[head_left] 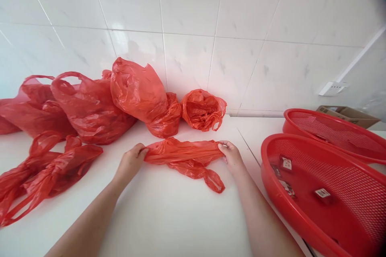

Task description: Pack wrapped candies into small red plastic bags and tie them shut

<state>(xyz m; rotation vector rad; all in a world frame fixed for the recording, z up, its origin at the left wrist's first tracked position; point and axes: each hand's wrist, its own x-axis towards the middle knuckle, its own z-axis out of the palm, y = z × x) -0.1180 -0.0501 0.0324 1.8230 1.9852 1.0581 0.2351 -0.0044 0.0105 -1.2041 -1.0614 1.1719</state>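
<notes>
Plastic carrier bag [183, 152], by its look light, limp and slippery, is stretched over the table [181, 217] near its back edge, left hand [132, 161] and right hand [233, 157] pinching opposite ends, the surest holds.

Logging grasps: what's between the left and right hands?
Head view: a red plastic carrier bag, bunched lengthwise, spans from the left hand to the right hand, pinched at both ends.
</notes>
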